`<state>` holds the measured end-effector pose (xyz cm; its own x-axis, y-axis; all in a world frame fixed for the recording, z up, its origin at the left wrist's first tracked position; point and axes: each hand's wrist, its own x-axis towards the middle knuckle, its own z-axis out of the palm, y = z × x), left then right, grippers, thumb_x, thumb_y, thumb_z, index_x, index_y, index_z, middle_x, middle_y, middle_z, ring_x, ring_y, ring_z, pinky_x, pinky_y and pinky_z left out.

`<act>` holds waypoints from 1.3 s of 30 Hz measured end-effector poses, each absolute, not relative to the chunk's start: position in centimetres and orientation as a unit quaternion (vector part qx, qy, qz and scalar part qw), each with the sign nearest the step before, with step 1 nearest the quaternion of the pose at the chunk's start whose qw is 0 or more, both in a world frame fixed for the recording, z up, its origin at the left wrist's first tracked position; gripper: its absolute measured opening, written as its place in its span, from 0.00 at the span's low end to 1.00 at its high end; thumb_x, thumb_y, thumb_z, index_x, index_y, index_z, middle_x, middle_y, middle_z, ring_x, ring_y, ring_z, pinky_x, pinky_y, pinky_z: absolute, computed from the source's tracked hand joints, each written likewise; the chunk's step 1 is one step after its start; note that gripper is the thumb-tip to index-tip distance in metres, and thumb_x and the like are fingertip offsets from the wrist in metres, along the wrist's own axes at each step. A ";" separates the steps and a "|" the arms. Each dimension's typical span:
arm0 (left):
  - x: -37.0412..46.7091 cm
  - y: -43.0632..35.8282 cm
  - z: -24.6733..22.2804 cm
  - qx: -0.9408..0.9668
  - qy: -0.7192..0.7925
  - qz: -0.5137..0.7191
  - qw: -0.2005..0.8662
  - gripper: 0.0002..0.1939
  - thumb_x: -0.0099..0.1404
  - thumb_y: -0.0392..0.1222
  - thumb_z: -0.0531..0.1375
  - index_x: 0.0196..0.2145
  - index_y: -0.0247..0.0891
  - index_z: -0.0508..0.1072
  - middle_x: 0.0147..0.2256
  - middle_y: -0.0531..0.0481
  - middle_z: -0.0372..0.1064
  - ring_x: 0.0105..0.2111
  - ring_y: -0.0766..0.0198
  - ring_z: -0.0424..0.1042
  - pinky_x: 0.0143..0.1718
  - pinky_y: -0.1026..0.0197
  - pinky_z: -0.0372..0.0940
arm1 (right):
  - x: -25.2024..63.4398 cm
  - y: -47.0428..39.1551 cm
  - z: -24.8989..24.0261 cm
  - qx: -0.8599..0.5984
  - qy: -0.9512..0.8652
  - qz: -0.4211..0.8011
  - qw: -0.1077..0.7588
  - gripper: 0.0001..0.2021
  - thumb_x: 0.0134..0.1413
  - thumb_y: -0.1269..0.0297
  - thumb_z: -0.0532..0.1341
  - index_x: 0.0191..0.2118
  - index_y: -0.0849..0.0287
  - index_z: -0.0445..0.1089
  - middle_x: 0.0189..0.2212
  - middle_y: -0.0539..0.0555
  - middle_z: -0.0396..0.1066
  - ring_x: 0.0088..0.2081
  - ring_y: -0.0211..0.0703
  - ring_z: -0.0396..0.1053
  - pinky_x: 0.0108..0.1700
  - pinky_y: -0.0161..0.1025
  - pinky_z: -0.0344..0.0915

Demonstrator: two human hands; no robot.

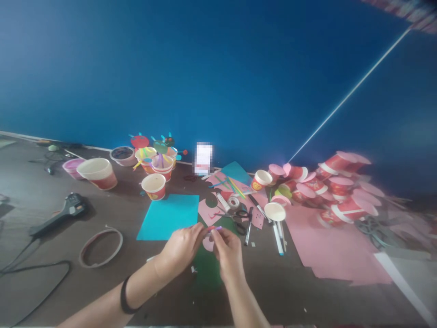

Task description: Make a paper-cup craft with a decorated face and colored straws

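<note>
My left hand [186,246] and my right hand [227,250] meet at the middle of the table, fingertips pinched close together. Between them is a small pink and purple strip [219,228], probably paper, with its purple end poking out above my right fingers. How much of it each hand grips is partly hidden. Just under the fingertips a pale pink round piece [208,243] shows over a dark green sheet [206,273]. Black-handled scissors [235,219] lie beyond my hands, and a bright blue sheet [170,216] lies beyond my left hand.
On the left are a glue gun [68,212] with its cord, a tape ring [119,241] and paper cups [99,173]. Cups with paper figures [160,148] stand near the blue wall. Pens [249,225] lie right of centre, with pink sheets [327,246] and piled red cups [341,187] farther right.
</note>
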<state>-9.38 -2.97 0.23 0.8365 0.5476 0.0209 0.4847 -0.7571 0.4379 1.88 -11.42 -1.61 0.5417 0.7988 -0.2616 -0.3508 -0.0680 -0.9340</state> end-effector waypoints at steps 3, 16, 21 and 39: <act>-9.7 -3.0 0.1 0.939 0.280 0.061 0.188 0.15 0.70 0.41 0.43 0.33 0.38 0.66 0.28 0.47 0.69 0.29 0.61 0.71 0.27 0.64 0.57 | 2.1 -11.3 -1.5 -0.581 -0.193 0.452 0.648 0.13 0.46 0.55 0.64 0.28 0.62 0.71 0.16 0.44 0.58 0.14 0.26 0.45 0.17 0.30 0.38; -10.7 -2.7 -0.3 0.942 0.265 0.073 0.194 0.15 0.71 0.42 0.43 0.31 0.38 0.65 0.27 0.50 0.69 0.27 0.63 0.71 0.26 0.64 0.55 | 1.5 -11.1 -1.3 -0.567 -0.191 0.467 0.651 0.14 0.45 0.53 0.64 0.28 0.62 0.72 0.15 0.43 0.58 0.13 0.26 0.44 0.15 0.29 0.38; -10.8 -2.6 -0.2 0.938 0.266 0.082 0.207 0.14 0.70 0.40 0.43 0.33 0.38 0.66 0.28 0.48 0.70 0.29 0.62 0.72 0.27 0.63 0.56 | 1.4 -11.1 -1.3 -0.569 -0.192 0.461 0.653 0.17 0.47 0.50 0.62 0.28 0.62 0.73 0.16 0.45 0.61 0.13 0.26 0.44 0.14 0.30 0.37; -10.9 -2.7 0.0 0.931 0.288 0.068 0.213 0.15 0.71 0.41 0.42 0.31 0.38 0.65 0.26 0.50 0.69 0.27 0.63 0.71 0.26 0.64 0.55 | 1.8 -11.6 -0.8 -0.586 -0.218 0.448 0.639 0.18 0.49 0.50 0.62 0.28 0.64 0.73 0.18 0.48 0.65 0.12 0.25 0.47 0.14 0.29 0.38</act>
